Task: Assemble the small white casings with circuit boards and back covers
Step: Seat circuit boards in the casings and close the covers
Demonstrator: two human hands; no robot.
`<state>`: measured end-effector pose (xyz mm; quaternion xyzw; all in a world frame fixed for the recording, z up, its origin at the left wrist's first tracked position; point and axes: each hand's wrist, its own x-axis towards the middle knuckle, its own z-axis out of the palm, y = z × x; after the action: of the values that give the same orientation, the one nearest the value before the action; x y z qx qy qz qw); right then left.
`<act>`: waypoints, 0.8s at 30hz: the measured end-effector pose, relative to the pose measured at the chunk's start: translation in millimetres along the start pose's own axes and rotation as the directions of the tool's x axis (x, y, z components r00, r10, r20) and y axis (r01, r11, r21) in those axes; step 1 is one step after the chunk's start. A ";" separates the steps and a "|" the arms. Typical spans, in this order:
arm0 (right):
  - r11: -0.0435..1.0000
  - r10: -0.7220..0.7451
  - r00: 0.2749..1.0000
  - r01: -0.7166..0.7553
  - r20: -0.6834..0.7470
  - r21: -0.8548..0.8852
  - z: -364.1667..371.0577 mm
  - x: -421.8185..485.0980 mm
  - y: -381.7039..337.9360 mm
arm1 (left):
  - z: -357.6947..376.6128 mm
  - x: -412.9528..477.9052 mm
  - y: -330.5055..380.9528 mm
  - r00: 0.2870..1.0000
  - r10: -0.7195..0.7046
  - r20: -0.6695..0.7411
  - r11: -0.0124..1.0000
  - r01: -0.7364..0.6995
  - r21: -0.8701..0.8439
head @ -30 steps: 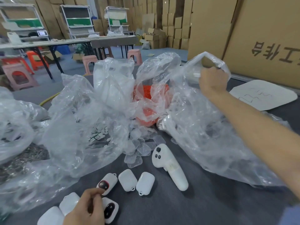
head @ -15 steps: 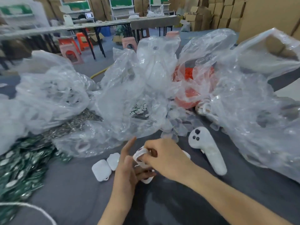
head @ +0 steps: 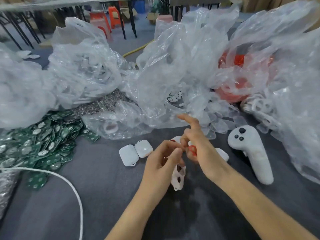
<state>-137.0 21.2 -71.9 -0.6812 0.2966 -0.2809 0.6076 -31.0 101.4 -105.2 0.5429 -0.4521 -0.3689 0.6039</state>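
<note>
materials: smooth white plastic casing, round-cornered, two round holes; glossy green circuit boards heaped at left on the grey matte desk; crinkled clear plastic bags behind | hands: left hand curls round the casing, which hangs below its palm; right hand pinches a small red piece, index finger straight | two loose casings lie just left of the hands

In the grip of the left hand: white casing, round-cornered, two round holes in its face, hanging tilted below the fingers. Pinched in the right hand: small red piece, detail unclear. Just left of the grip, two closed casings, flat, side by side, touching. Just right, third casing, half hidden behind the wrist. Far left, heap of green circuit boards.
</note>
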 end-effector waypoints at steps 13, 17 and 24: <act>0.977 -0.146 0.987 0.133 -0.072 -0.165 9.2 -8.6 1.4 | 6.3 -0.8 0.5 0.996 0.000 -0.085 1.000 0.000 -0.002; 0.951 -0.207 0.971 0.171 -0.121 -0.257 6.0 -8.5 -0.4 | -2.0 4.7 1.1 0.971 -0.096 -0.218 0.990 0.070 -0.122; 0.883 -0.333 0.937 0.270 -0.108 -0.383 4.2 -9.3 -0.3 | -8.2 6.9 -2.2 0.956 -0.221 -0.191 0.925 0.143 -0.353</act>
<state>-140.0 30.9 -72.2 -0.7925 0.2842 -0.3701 0.3926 -20.9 97.3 -106.4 0.5106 -0.2579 -0.4309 0.6979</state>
